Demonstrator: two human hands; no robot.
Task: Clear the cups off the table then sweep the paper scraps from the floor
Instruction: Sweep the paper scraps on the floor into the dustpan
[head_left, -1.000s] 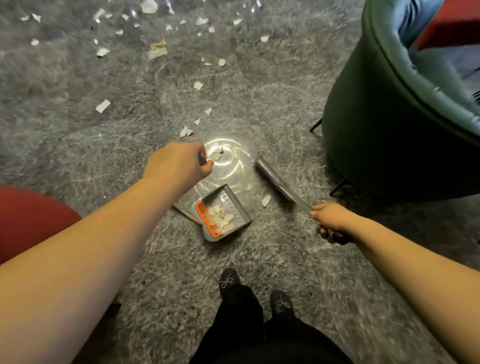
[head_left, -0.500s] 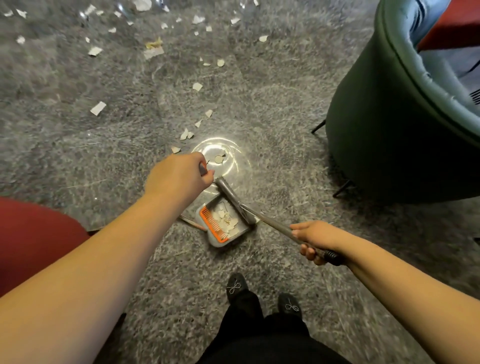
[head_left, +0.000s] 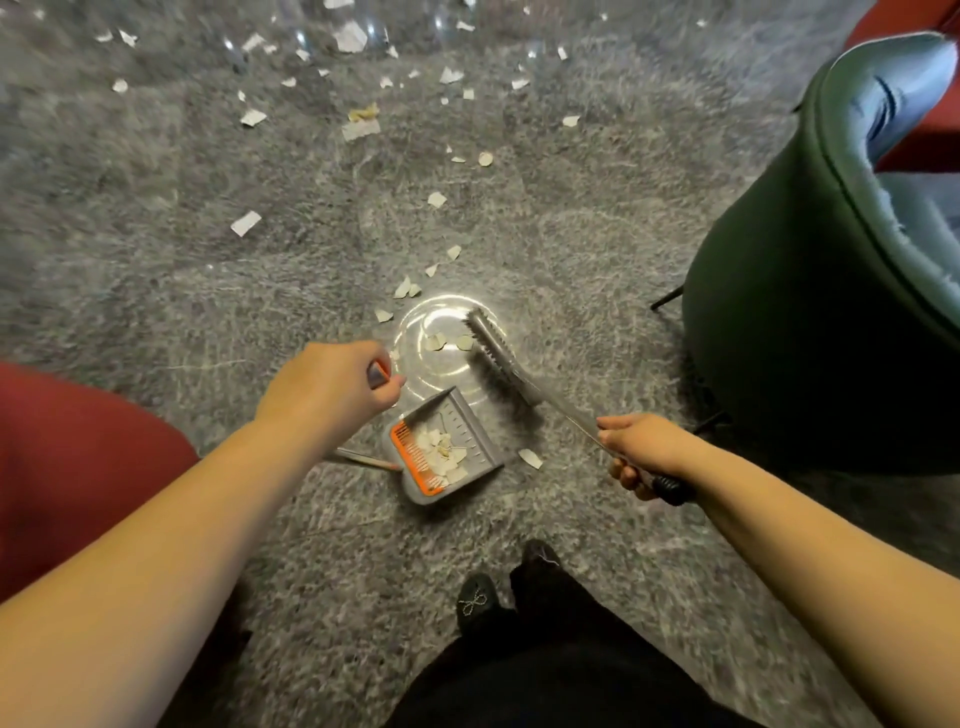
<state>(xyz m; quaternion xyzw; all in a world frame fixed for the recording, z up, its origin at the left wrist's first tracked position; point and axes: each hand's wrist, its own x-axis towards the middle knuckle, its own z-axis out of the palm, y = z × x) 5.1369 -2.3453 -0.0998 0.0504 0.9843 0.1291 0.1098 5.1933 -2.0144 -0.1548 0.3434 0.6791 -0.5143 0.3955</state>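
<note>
A grey dustpan (head_left: 470, 434) with an orange comb edge sits on the grey carpet and holds several white paper scraps. My left hand (head_left: 332, 384) grips the top of its upright handle. My right hand (head_left: 641, 452) grips the long handle of a grey broom (head_left: 498, 358). The broom head lies beyond the pan, over a bright round patch of light, with two scraps (head_left: 436, 341) just left of its bristles. One scrap (head_left: 530, 458) lies right of the pan. Many more paper scraps (head_left: 245, 223) are strewn over the carpet farther away.
A dark green armchair (head_left: 810, 291) stands close on the right, its thin legs on the carpet. A red seat (head_left: 78, 467) is at my left elbow. My black shoes (head_left: 475, 603) stand just behind the dustpan. A transparent table edge (head_left: 363, 31) glints at the top.
The broom head has left the dustpan mouth and swung out beyond it to the right, onto the bright patch. The dustpan and my left hand have hardly shifted.
</note>
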